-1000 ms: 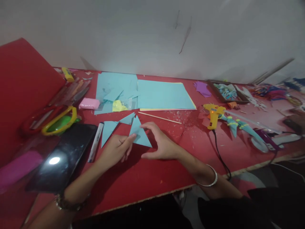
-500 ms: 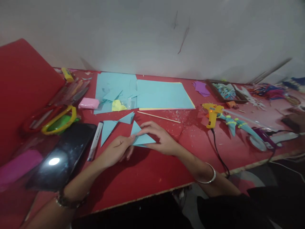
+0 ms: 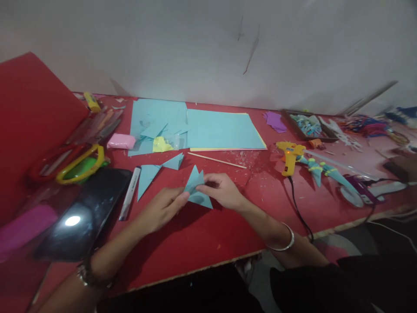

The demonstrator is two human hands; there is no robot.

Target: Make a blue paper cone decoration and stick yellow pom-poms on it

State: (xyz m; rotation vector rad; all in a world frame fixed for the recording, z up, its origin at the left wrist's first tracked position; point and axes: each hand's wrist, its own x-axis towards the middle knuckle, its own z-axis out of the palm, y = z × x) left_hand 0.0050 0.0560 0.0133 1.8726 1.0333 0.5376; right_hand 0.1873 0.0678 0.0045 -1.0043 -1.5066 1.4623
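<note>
A folded piece of light blue paper (image 3: 199, 199) is held between both hands above the red table. My left hand (image 3: 165, 208) pinches its left side, thumb on top. From the right, my right hand (image 3: 223, 189) grips a raised flap of the same paper between thumb and fingers. The paper has pointed tips at the top and one at the lower right. Behind and to the left lie two more folded blue paper pieces, a larger triangle (image 3: 147, 177) and a smaller one (image 3: 175, 161). A thin wooden stick (image 3: 217, 160) lies just beyond my hands.
Blue paper sheets (image 3: 224, 128) lie toward the wall. At left are a white marker (image 3: 130, 193), a black phone (image 3: 87, 213) and yellow-handled scissors (image 3: 81, 165). A yellow glue gun (image 3: 289, 157) with a black cord stands at right, near a tray (image 3: 329, 135) of scraps.
The paper has turned in my hands, and a flap now stands up. My right hand has shifted from lying over the paper to pinching the flap.
</note>
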